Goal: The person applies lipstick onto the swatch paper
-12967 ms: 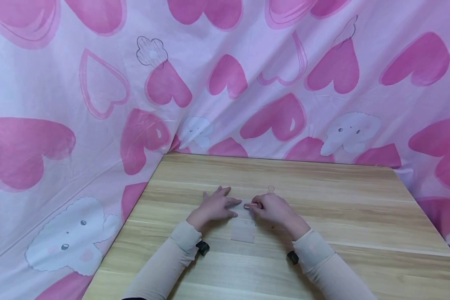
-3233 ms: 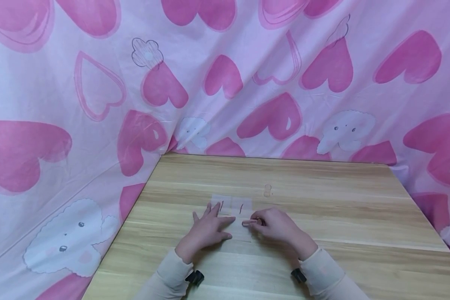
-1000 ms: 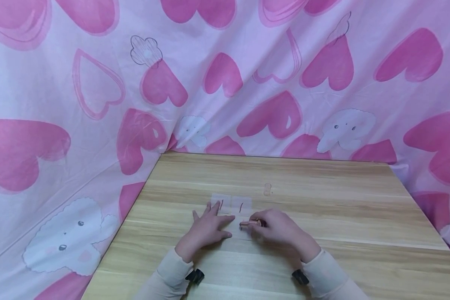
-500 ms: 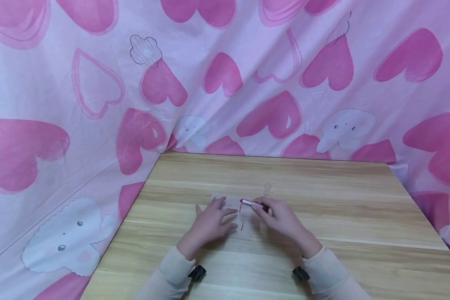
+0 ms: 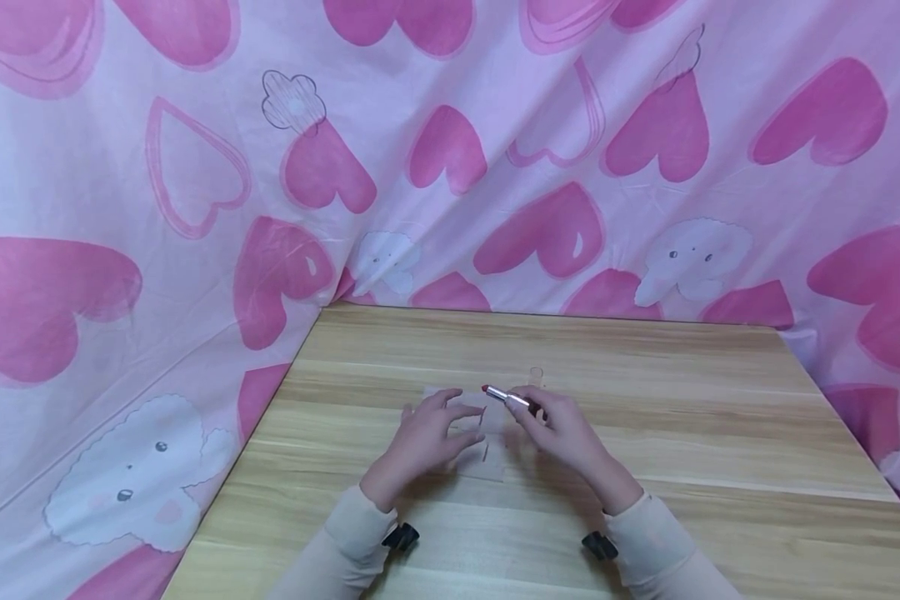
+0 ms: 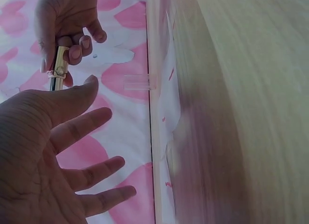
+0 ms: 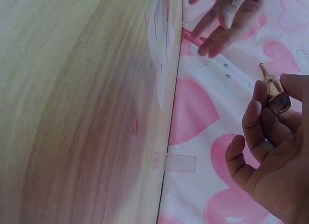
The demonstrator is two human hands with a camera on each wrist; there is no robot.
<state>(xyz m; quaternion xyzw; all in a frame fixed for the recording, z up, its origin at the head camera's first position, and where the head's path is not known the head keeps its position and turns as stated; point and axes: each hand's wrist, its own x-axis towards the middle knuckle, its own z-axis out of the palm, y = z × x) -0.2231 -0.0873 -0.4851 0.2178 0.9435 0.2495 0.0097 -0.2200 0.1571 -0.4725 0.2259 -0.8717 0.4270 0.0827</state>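
My right hand (image 5: 558, 423) pinches a lipstick (image 5: 504, 396) between thumb and fingers, its red tip pointing left and up. Gold casing and a dark square base of the lipstick (image 7: 276, 96) show in the right wrist view. My left hand (image 5: 426, 433) is raised with fingers spread, holding nothing. Thin white paper pieces (image 5: 482, 472) lie flat beneath it, partly covered by that hand in the head view. Short red strokes mark the paper (image 6: 170, 96), seen edge-on in the left wrist view. Both hands are above the table, apart from each other.
A clear lipstick cap (image 5: 536, 377) stands on the wooden table (image 5: 645, 400) just beyond my right hand. A small red smear (image 7: 136, 124) is on the tabletop near the paper. Pink heart-print cloth (image 5: 420, 167) hangs behind the table and at its sides.
Over the last second, my right hand has lifted the lipstick up and away from the paper, uncovering a red stroke on the nearer piece. My left hand has risen off the paper.
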